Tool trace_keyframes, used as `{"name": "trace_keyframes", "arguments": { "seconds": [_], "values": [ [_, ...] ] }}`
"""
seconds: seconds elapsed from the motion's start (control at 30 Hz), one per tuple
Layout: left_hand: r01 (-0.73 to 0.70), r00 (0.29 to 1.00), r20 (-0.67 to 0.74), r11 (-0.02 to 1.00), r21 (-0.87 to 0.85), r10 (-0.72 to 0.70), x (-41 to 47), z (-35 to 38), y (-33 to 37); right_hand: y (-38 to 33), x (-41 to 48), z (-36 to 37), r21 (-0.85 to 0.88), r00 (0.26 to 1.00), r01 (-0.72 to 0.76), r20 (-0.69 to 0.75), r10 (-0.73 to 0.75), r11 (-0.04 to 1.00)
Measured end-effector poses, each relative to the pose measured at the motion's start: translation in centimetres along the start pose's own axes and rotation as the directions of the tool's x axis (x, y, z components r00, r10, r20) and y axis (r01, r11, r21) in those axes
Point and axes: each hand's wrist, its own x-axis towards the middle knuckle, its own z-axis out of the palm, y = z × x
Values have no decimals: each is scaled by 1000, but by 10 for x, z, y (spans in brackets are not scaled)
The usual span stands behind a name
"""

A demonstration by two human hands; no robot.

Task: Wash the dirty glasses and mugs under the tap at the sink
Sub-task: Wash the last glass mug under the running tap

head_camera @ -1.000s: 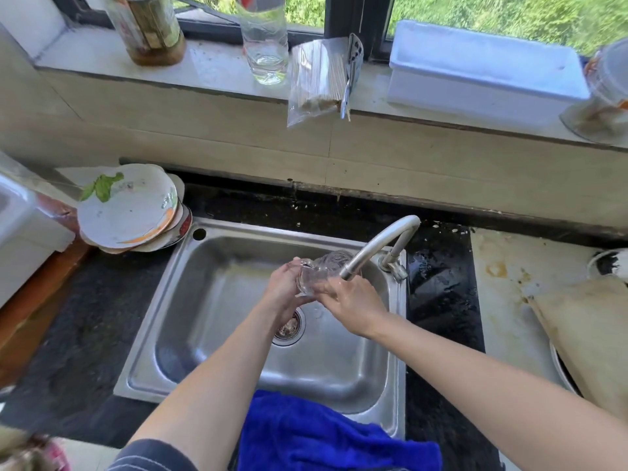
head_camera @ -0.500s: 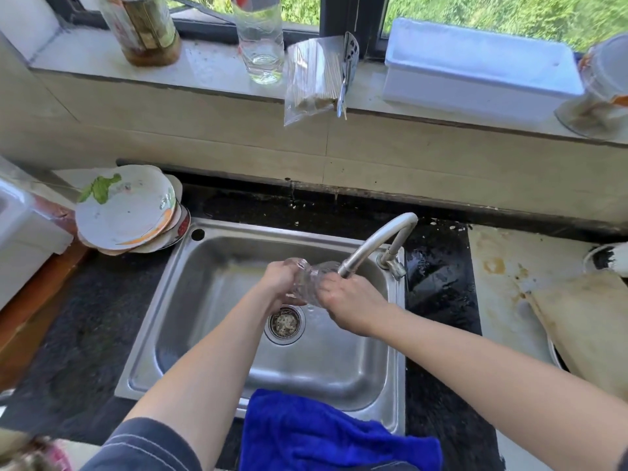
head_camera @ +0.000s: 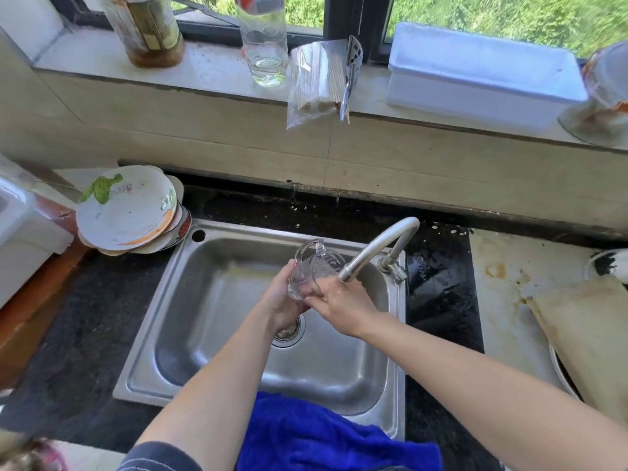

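A steel sink [head_camera: 146,338] is set in a dark stone tabletop [head_camera: 85,317]. At 10 o'clock from the basin, a stack of dirty plates [head_camera: 136,215] stands on the tabletop and touches the sink corner; a green leaf [head_camera: 102,189] lies on the top plate. A blue cloth [head_camera: 323,440] hangs over the near rim at 6 o'clock. At 3 o'clock, well apart from the sink, a brown sheet [head_camera: 591,341] covers a dish.

On the window sill [head_camera: 210,71] at 12 o'clock stand a brown bottle [head_camera: 146,28], a clear plastic bottle [head_camera: 265,45], a plastic bag of thin sticks [head_camera: 311,79] that hangs over the sill edge, and a white box [head_camera: 482,76].

The curved tap [head_camera: 382,244] rises from the sink's right rim and reaches toward 9 o'clock. Its spout end is just beside the glass mug [head_camera: 314,270], on the mug's 3 o'clock side.

The mug is above the basin, a little behind the drain [head_camera: 290,333], tilted, with its handle at 12 o'clock. The left hand [head_camera: 282,305] holds it from 8 o'clock; its grip is closed around the mug's body, with the thumb up along the side. The right hand [head_camera: 343,307] comes from 4 o'clock, under the spout, and its fingers are bent against the mug's lower edge, so this grip is also closed on the mug. Whether water is running cannot be told.
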Motion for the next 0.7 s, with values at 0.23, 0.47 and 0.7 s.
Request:
{"name": "trace_keyframes", "arguments": {
  "seconds": [0.23,0.47,0.7],
  "values": [
    [94,986,-155,974,208,-62,1,-7,15,13,-7,-19,-398,946,321,174,-273,859],
    [215,966,-203,932,292,-159,-5,-12,24,26,-7,-32,-428,892,446,288,-349,786],
    [277,961,-69,910,309,-269,-9,-16,14,18,3,-22,-340,949,298,210,-236,892]
  ]
}}
